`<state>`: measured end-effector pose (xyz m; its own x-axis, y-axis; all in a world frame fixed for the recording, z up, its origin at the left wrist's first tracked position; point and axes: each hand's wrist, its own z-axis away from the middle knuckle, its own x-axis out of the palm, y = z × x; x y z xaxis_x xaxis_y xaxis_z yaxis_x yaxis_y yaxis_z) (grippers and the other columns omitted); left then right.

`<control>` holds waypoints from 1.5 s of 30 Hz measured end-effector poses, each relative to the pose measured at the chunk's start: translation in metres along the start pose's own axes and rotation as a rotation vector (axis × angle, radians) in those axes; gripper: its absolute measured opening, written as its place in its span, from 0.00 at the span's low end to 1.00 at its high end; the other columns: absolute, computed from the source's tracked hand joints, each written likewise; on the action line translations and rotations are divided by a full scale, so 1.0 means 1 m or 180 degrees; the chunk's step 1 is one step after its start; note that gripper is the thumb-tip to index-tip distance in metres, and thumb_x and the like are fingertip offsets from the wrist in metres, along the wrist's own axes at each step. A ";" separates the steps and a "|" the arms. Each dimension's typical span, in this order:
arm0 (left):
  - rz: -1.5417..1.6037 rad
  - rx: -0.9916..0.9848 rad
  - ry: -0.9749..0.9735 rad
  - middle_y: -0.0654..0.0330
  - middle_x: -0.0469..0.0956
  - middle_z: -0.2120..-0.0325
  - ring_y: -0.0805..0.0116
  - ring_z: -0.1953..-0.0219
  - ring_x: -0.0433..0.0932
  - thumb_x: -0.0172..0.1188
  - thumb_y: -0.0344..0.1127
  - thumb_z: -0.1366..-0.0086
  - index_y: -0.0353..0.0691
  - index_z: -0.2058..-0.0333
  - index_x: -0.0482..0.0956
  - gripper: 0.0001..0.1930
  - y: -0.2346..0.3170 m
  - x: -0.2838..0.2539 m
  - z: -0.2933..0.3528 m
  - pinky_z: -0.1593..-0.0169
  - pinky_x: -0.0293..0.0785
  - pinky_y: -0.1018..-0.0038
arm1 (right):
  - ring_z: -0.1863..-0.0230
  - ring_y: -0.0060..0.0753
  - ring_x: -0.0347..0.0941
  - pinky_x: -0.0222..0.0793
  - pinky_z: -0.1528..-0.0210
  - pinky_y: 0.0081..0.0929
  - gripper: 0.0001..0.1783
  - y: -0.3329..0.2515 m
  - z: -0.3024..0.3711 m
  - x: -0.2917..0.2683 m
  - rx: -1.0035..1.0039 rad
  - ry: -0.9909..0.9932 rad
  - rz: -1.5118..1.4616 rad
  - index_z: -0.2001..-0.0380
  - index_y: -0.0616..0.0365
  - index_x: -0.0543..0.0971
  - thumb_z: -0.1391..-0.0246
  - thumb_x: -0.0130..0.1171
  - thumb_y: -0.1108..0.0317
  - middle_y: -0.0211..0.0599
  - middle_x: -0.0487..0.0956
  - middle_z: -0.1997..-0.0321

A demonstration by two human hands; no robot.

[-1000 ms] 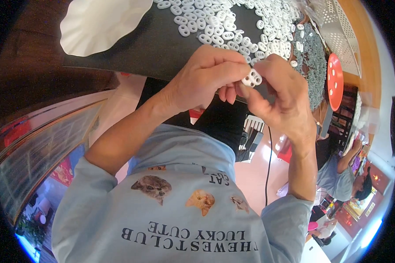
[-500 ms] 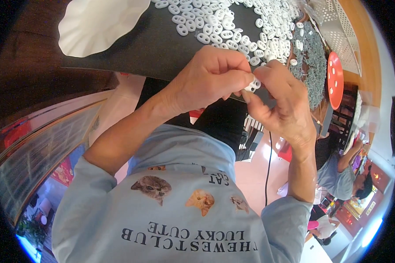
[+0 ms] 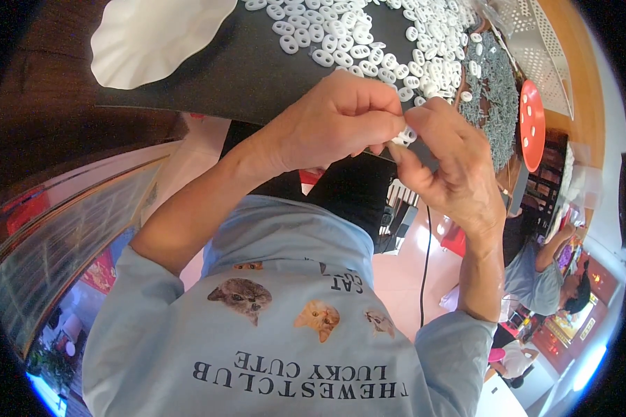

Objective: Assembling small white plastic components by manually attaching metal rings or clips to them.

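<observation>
Between my two hands is a small white plastic oval piece (image 3: 406,136) with holes in it, partly covered by fingers. My left hand (image 3: 351,115) is closed, thumb and forefinger pinching the piece from its left side. On the other side, the thumb and bent forefinger of my right hand (image 3: 452,156) grip the same piece. Both hands are held above the near edge of the dark table mat (image 3: 257,87). Just beyond them lies a heap of similar white two-holed oval pieces (image 3: 360,52).
A white wavy-rimmed dish (image 3: 156,42) lies at the far left. To the right are a pile of small grey parts (image 3: 490,104), a red oval plate (image 3: 532,126) with white pieces, and a white perforated basket (image 3: 542,48). A black cable (image 3: 426,267) hangs below; other people sit at right.
Both hands keep their pinch on the white oval piece. They have shifted very slightly to the right, my right hand a little more.
</observation>
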<state>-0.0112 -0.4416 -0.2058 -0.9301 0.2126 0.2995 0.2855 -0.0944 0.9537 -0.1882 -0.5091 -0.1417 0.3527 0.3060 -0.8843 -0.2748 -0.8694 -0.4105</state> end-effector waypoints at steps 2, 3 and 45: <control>-0.0045 0.0002 0.0031 0.69 0.69 0.86 0.85 0.83 0.66 0.53 0.34 0.35 0.37 0.76 0.74 0.11 0.000 0.000 0.000 0.79 0.61 0.84 | 0.75 0.43 0.73 0.71 0.76 0.35 0.15 0.002 0.002 0.003 0.0014 0.0021 0.0106 0.64 0.59 0.74 0.55 0.64 0.67 0.38 0.71 0.72; 0.0073 -0.0019 0.0060 0.69 0.69 0.86 0.85 0.83 0.66 0.53 0.34 0.35 0.37 0.75 0.75 0.10 0.001 0.000 -0.001 0.79 0.61 0.84 | 0.75 0.43 0.73 0.71 0.76 0.35 0.15 0.000 0.002 0.002 0.0011 0.0022 0.0106 0.64 0.59 0.74 0.55 0.64 0.67 0.38 0.71 0.72; -0.0005 0.0201 -0.0119 0.69 0.64 0.84 0.80 0.79 0.63 0.49 0.35 0.37 0.38 0.80 0.67 0.13 -0.007 0.001 0.005 0.75 0.58 0.80 | 0.71 0.36 0.67 0.65 0.64 0.29 0.21 -0.002 0.017 0.006 0.1306 -0.0245 -0.1687 0.64 0.63 0.70 0.34 0.42 0.54 0.41 0.70 0.73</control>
<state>-0.0125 -0.4356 -0.2124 -0.9216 0.2491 0.2977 0.2992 -0.0327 0.9536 -0.2013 -0.4993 -0.1498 0.4729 0.6906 -0.5472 -0.4051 -0.3811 -0.8311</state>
